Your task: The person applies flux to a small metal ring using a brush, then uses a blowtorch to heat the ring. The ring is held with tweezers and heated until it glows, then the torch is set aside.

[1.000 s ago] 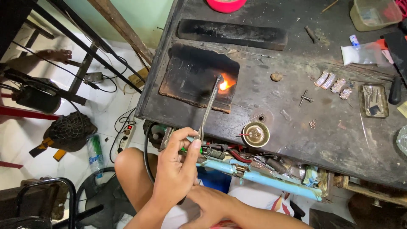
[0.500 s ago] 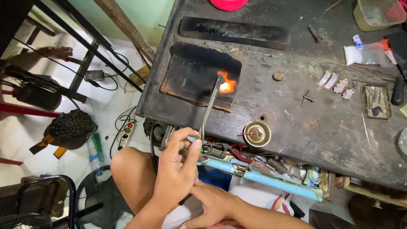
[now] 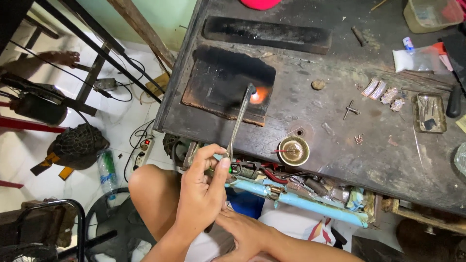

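Note:
My left hand [image 3: 204, 194] grips the lower end of a thin curved metal torch pipe [image 3: 238, 126] at the bench's front edge. The pipe's tip points at an orange flame [image 3: 258, 94] on a charred black block [image 3: 218, 82] lying on the dark workbench [image 3: 340, 126]. My right hand [image 3: 242, 233] lies flat on my lap just below the left hand, holding nothing.
A small round brass dish [image 3: 293, 150] sits right of the pipe. Several small silver pieces [image 3: 383, 92], a metal tray [image 3: 429, 112] and a plastic tub [image 3: 429, 13] lie farther right. A long black slab [image 3: 267, 34] sits at the back. A blue tube [image 3: 310, 201] runs under the bench edge. A bottle [image 3: 107, 172] and power strip [image 3: 143, 150] are on the floor.
The flame on the charred block looks smaller and dimmer than before. My left hand keeps its hold on the torch pipe in about the same place.

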